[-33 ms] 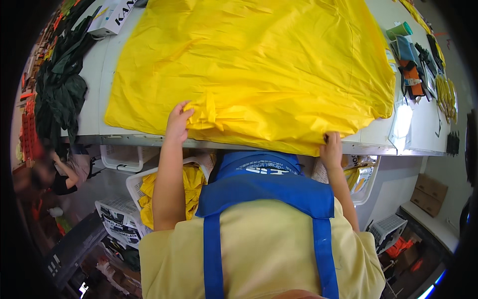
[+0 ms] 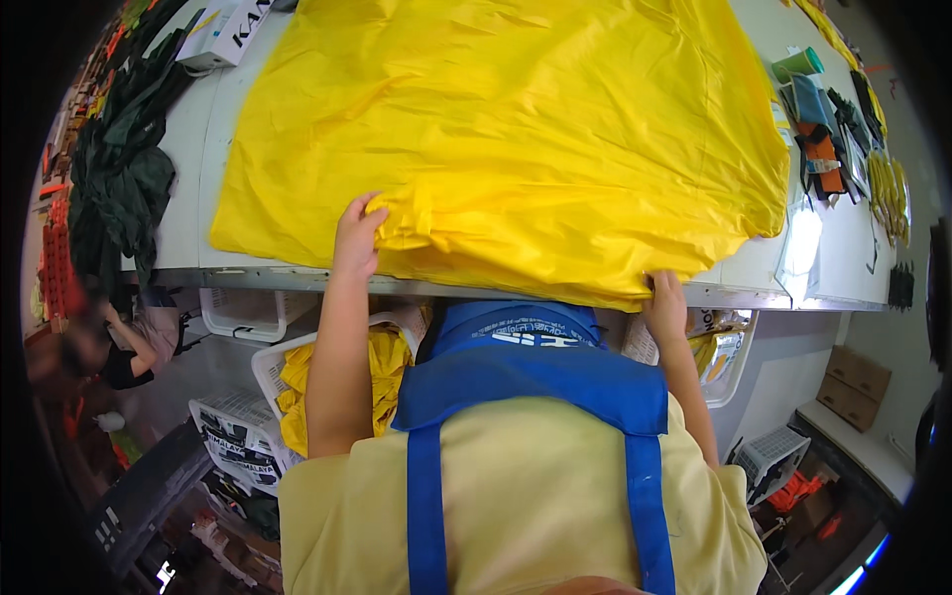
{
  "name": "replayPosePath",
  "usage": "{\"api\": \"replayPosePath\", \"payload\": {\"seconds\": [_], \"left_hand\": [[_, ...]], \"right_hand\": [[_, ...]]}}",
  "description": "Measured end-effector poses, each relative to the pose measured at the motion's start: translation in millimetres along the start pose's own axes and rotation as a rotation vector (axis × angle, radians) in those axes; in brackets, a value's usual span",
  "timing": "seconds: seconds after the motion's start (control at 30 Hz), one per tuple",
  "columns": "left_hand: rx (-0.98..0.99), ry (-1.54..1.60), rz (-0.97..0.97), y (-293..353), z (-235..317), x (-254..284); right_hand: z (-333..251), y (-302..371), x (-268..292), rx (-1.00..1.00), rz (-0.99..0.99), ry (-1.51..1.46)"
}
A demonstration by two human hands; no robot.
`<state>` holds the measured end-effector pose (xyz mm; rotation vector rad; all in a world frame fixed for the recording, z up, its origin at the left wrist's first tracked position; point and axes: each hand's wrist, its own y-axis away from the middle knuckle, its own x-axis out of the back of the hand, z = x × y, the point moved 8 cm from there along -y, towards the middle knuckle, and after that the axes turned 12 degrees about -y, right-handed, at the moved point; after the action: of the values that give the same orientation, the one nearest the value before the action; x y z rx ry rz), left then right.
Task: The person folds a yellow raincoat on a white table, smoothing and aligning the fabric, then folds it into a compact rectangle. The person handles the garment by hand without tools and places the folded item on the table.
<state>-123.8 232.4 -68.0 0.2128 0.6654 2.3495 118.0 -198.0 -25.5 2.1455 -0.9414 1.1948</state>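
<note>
A large sheet of thin yellow fabric (image 2: 516,119) covers most of the white table (image 2: 183,218), wrinkled and gathered along its near edge. At the left of that gathered part, my left hand (image 2: 357,236) pinches a bunched fold of the fabric. My right hand (image 2: 666,297) is closed on the near edge at the right, where the fabric hangs a little over the table's rim. A small dark spot shows by its fingertips; I cannot make out what it is. Between my hands the fabric bulges in loose folds.
Dark green fabric (image 2: 119,198) hangs off the table's left end, near a white box (image 2: 223,35). Pouches (image 2: 818,149) and a green roll (image 2: 796,64) lie at the right. Below stands a white basket (image 2: 268,372) holding yellow fabric. Another person (image 2: 134,342) is at far left.
Both hands keep their hold on the fabric. My left hand has risen slightly, and my right hand has shifted a little right and down. The folds between them have changed shape.
</note>
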Motion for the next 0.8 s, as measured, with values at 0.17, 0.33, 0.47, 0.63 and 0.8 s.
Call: {"api": "replayPosePath", "payload": {"seconds": [0.17,0.33,0.47,0.63,0.8], "left_hand": [[-0.095,0.227,-0.183,27,82,-42],[-0.231,0.067,-0.348,45,134,-93],[-0.334,0.425,-0.531,73,182,-133],[0.133,0.394,-0.509,72,100,-164],[0.306,0.773,-0.817,86,100,-217]], "right_hand": [[-34,4,32,-0.175,-0.153,-0.248],[-199,-67,29,-0.122,-0.051,-1.022],[-234,-109,12,-0.283,-0.17,-1.565],[-225,-119,16,-0.54,-0.411,-2.449],[-203,-111,20,-0.611,-0.432,-2.483]]}}
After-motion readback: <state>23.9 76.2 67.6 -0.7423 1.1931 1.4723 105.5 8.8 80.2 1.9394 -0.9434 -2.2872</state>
